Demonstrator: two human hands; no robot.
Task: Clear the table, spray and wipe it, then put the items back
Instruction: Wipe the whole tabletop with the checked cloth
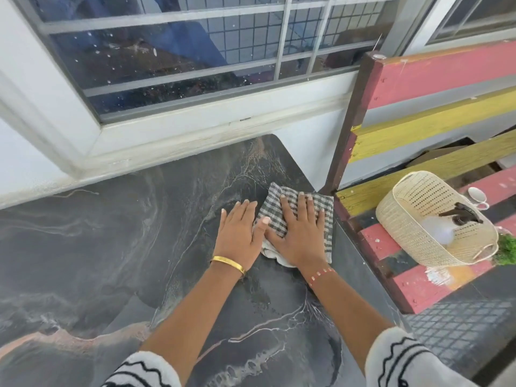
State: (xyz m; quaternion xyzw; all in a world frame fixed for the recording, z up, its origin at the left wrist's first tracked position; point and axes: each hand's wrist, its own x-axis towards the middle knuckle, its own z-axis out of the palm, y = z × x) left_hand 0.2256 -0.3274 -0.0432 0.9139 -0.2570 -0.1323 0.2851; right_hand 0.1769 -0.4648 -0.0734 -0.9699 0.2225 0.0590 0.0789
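Note:
A folded checked cloth (325,219) lies flat on the dark marble-patterned table (111,247), close to its right edge. My right hand (300,233) rests palm-down on the cloth with fingers spread. My left hand (240,233) lies flat on the table just left of it, its thumb touching the cloth's left edge. A cream woven basket (413,233) stands on the striped bench to the right, holding a spray bottle (458,217) with a dark trigger head and a white object.
A red, yellow and black slatted bench (418,283) stands against the table's right side. A green plant (506,250) and a white spoon-like item (477,195) sit by the basket. A white wall and barred window (195,65) run behind the table.

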